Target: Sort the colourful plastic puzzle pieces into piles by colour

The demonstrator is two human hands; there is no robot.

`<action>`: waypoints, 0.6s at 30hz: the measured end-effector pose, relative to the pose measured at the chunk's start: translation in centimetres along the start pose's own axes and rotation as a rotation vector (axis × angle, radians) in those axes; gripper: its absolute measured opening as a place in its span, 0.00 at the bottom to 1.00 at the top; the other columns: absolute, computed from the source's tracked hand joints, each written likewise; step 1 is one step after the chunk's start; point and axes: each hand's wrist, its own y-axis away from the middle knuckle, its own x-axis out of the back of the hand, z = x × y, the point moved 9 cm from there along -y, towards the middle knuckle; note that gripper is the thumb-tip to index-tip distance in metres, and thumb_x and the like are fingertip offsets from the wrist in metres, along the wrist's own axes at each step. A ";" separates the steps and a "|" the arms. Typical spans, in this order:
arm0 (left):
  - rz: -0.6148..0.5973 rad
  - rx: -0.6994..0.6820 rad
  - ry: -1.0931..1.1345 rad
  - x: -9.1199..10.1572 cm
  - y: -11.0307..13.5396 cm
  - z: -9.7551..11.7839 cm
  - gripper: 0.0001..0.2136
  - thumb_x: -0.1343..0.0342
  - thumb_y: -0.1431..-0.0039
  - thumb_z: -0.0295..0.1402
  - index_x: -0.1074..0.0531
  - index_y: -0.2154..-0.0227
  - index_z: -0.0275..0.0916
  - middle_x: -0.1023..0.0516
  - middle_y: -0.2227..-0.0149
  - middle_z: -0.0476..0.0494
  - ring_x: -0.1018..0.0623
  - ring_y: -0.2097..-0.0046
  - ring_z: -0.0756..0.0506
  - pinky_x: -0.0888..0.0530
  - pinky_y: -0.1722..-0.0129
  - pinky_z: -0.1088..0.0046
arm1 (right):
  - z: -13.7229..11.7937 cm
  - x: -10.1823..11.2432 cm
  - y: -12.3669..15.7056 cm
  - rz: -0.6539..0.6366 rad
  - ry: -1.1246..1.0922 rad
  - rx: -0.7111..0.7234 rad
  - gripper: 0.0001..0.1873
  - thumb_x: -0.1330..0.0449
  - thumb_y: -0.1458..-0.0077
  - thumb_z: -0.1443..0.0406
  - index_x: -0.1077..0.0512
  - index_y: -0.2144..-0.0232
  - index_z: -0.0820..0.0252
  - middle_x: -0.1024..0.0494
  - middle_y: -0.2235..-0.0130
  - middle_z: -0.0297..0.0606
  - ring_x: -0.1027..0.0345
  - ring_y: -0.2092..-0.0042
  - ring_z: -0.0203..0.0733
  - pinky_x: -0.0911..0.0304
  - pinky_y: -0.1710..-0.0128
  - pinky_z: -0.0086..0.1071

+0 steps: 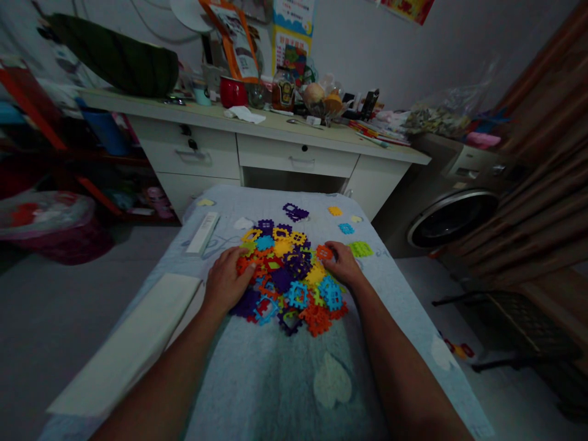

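A heap of flat interlocking plastic tiles (289,275) in orange, purple, blue and yellow lies on a pale blue cloth-covered surface (275,380). My left hand (226,280) rests on the heap's left edge, fingers curled over an orange tile (244,264). My right hand (340,263) sits at the heap's right edge, fingertips pinching another orange tile (324,252). Loose tiles lie beyond the heap: a purple one (296,212), a green one (361,248), a blue one (346,228) and a yellow one (335,211).
A white slim box (203,233) and a long white flat box (128,343) lie along the cloth's left side. A cluttered cream desk (257,131) with drawers stands behind. A washing machine (452,214) is at the right, a pink basin (50,223) at the left.
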 end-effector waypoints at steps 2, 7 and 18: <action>0.020 0.008 0.047 0.3 -0.1 -0.1 0.18 0.51 0.40 0.43 0.31 0.52 0.41 0.29 0.46 0.39 0.30 0.43 0.38 0.33 0.41 0.57 | -0.1 -0.3 0.0 -0.033 0.044 0.024 0.24 0.38 0.53 0.64 0.29 0.51 0.60 0.24 0.51 0.45 0.33 0.50 0.49 0.41 0.45 0.45; 0.072 0.007 0.122 1.0 -0.3 -0.2 0.18 0.51 0.40 0.43 0.31 0.52 0.39 0.29 0.48 0.38 0.29 0.43 0.39 0.34 0.40 0.59 | 0.1 0.0 -0.3 -0.016 0.033 0.024 0.21 0.37 0.52 0.63 0.28 0.54 0.61 0.24 0.54 0.45 0.31 0.53 0.47 0.38 0.48 0.43; 0.099 -0.019 0.179 2.1 -0.2 0.8 0.17 0.51 0.40 0.42 0.30 0.53 0.39 0.28 0.49 0.40 0.23 0.54 0.42 0.27 0.47 0.62 | -0.2 5.0 0.3 0.351 0.115 0.027 0.21 0.39 0.50 0.61 0.29 0.53 0.60 0.28 0.54 0.47 0.35 0.52 0.50 0.40 0.46 0.45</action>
